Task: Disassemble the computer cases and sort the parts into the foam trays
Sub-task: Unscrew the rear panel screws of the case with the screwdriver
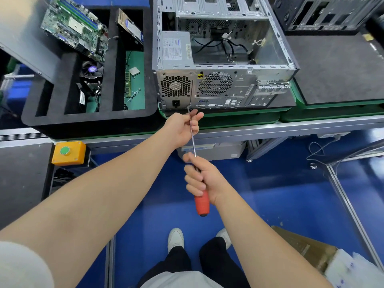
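While its side stands open and its board is out, computer case (pixel 224 59): on the green pallet (pixel 239 119), rear panel at the near edge.
Foam tray (pixel 89 119): left of the case; holds motherboard (pixel 72 28), hard drive (pixel 131 26), cooler fan (pixel 92 69) and memory sticks (pixel 127 84).
Power supply (pixel 175 47): in the case's near left corner, not yet removed.
Screwdriver (pixel 193 138): tip at the rear panel's lower edge.
Right hand (pixel 201 179): wrapped round the red handle.
Left hand (pixel 182 127): pinches the shaft.
Left to do: likely supply and cables.
Writing: supply label and yellow sticker (pixel 200 76) unreadable.
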### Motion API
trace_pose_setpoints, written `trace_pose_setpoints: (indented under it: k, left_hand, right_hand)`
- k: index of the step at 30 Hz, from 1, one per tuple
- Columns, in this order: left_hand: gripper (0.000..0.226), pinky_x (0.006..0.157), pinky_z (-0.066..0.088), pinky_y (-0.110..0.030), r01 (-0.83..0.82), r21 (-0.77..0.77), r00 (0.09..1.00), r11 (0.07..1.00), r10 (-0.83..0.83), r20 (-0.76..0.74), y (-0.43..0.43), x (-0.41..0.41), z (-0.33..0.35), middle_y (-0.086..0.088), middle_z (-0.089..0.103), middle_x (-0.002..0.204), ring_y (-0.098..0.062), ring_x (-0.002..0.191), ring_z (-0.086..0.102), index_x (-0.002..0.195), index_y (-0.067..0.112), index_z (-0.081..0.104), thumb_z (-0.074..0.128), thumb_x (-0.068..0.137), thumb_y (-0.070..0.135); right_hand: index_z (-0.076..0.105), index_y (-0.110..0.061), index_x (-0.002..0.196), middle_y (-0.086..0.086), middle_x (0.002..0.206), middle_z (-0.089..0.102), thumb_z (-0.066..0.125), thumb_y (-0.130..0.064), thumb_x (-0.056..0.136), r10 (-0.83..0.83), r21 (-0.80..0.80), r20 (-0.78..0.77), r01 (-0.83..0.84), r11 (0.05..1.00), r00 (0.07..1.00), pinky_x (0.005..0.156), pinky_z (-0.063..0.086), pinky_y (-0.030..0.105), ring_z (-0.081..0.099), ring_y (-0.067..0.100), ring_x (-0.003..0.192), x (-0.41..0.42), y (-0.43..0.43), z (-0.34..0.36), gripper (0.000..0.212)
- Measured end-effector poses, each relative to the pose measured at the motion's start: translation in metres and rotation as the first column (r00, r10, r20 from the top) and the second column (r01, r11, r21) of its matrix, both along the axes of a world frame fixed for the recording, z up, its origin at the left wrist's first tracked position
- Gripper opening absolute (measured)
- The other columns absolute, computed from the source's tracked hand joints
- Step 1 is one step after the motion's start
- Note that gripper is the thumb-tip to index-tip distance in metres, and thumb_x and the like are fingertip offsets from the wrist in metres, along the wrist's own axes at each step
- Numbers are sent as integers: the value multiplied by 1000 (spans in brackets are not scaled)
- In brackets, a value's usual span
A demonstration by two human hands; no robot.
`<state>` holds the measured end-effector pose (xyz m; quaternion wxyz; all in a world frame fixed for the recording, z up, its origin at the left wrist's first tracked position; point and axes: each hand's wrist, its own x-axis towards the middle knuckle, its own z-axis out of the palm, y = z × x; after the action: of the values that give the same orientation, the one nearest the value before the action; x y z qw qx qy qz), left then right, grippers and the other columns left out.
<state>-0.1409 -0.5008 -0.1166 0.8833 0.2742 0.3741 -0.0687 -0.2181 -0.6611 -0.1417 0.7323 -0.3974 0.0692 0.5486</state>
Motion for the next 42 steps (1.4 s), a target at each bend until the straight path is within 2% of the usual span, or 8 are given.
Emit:
trace_pose_setpoints:
  k: [1, 3, 5, 16, 22, 27, 34, 42]
  left_hand:
    - [29, 55, 39, -19, 1, 15, 1000, 1000, -1, -3, 0, -1, 1, -17, 70, 101, -9, 56, 44, 108, 4, 60, 31, 110, 7]
    - [27, 59, 45, -21, -6, 30, 1000, 1000, 6, 0, -2, -2, 3, -20, 68, 112, -11, 62, 53, 110, 1, 61, 34, 110, 7]
    - [25, 61, 50, -21, -12, 45, 1000, 999, 12, -3, -5, -2, 6, -20, 67, 115, -14, 67, 59, 113, 1, 60, 35, 110, 6]
    - [25, 84, 57, -29, -3, 94, 1000, 996, 5, -14, -5, -8, 7, -20, 71, 116, -23, 89, 71, 121, 0, 62, 42, 107, 7]
    - [27, 70, 60, -29, -21, 105, 999, 994, 26, -44, -6, -8, 5, -15, 77, 100, -23, 86, 74, 110, 5, 64, 44, 110, 22]
    - [25, 62, 61, -26, -67, 163, 996, 984, 75, -46, -6, -10, -2, -11, 78, 82, -18, 70, 77, 104, 6, 62, 46, 110, 24]
    - [26, 49, 55, -23, -319, 416, 937, 852, 350, 2, 19, -23, -5, -9, 77, 74, -18, 64, 75, 109, 8, 64, 50, 109, 31]
    - [24, 61, 62, -28, -370, 431, 900, 823, 433, -53, 106, -28, 16, -13, 77, 94, -21, 74, 78, 114, 2, 62, 58, 105, 24]
  right_hand:
    - [65, -14, 99, 2, 54, 38, 52, -33, 108, 62, -211, 178, -24, 977, 982, 38, 39, 25, 34, 16, 36, -1, 3, 1, 25]
    - [64, -16, 98, 9, 61, 50, 46, -32, 106, 270, -609, 436, 61, 791, 859, 40, 44, 29, 43, 22, 37, -2, 9, 2, 26]
    - [61, -18, 93, 9, 70, 59, 41, -33, 107, 384, -769, 522, 224, 599, 762, 35, 42, 25, 49, 22, 39, -5, 13, 2, 28]
    - [59, -17, 93, 10, 73, 62, 38, -30, 108, 436, -779, 544, 239, 579, 717, 36, 44, 24, 52, 21, 41, -14, 6, -4, 28]
    - [58, -18, 90, 6, 70, 59, 38, -30, 107, 448, -774, 558, 244, 585, 699, 36, 43, 25, 49, 17, 35, -23, -1, -11, 29]
    - [59, -19, 88, 0, 68, 56, 38, -31, 107, 473, -777, 569, 251, 578, 673, 37, 45, 26, 48, 17, 45, -29, -3, -14, 31]
    - [62, -14, 87, -8, 59, 52, 42, -45, 105, 479, -725, 623, 226, 650, 619, 51, 46, 35, 46, 17, 54, -31, 22, -5, 40]
    - [60, -25, 81, -6, 56, 53, 35, -51, 101, 487, -694, 633, 161, 702, 602, 39, 41, 25, 45, 12, 37, -19, 88, 20, 42]
